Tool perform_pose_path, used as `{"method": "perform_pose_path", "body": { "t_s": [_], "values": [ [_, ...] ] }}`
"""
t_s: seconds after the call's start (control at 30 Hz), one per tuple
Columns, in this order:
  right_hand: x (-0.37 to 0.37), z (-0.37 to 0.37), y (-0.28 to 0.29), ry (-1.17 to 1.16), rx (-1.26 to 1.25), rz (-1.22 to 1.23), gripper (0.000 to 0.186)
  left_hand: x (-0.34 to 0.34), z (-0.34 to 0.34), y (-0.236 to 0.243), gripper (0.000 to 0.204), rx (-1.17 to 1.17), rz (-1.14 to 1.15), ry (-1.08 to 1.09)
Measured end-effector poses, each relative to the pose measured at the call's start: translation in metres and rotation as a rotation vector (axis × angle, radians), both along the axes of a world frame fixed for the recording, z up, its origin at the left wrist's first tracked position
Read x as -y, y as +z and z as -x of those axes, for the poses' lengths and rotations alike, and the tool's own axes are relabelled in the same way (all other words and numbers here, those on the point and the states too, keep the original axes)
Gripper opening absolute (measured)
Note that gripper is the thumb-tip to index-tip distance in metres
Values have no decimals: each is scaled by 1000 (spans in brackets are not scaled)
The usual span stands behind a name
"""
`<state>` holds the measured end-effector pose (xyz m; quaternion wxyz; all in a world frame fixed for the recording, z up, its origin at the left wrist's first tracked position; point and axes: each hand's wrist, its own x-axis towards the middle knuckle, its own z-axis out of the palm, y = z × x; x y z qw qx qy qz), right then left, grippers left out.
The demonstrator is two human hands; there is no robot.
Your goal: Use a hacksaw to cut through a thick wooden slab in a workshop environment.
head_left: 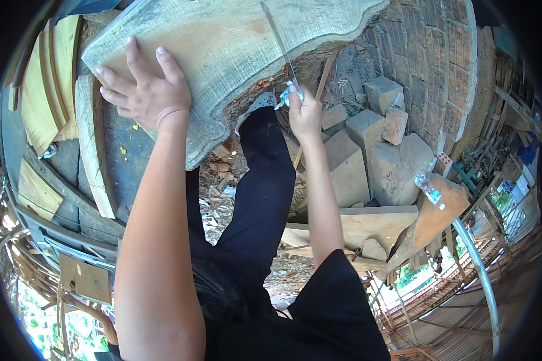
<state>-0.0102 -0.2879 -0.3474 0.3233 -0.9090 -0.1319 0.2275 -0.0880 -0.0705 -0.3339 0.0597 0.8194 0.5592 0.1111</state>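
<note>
A thick, pale wooden slab [223,54] with a rough, wavy bark edge fills the top of the view. My left hand [150,93] lies on its near left part, palm down with the fingers spread. In my right hand [305,114], the fingers are wrapped round the handle end of a long thin blade [277,36], just beyond the slab's bark edge. White and blue wrapping shows at the grip. The blade slants away to the left across the slab's top face; whether it has teeth is too small to tell.
Several wooden blocks [342,171] are heaped right of my legs, near a brick wall [421,66]. A plastic bottle [427,189] lies on a brown board at the right. Pale planks [93,144] lie at the left. Chips and debris cover the ground around my foot.
</note>
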Motion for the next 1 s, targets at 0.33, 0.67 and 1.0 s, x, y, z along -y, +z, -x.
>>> {"method": "perform_pose_path", "body": {
  "t_s": [0.33, 0.67, 1.0],
  "values": [
    [44, 36, -19, -129, -49, -44, 32, 3, -1, -5, 51, 2, -35, 5],
    [-4, 15, -4, -50, 59, -94, 28, 2, 0, 2, 54, 6, 54, 28],
    [45, 71, -9, -198, -91, 66, 32, 1, -1, -3, 51, 8, -16, 11]
  ]
}}
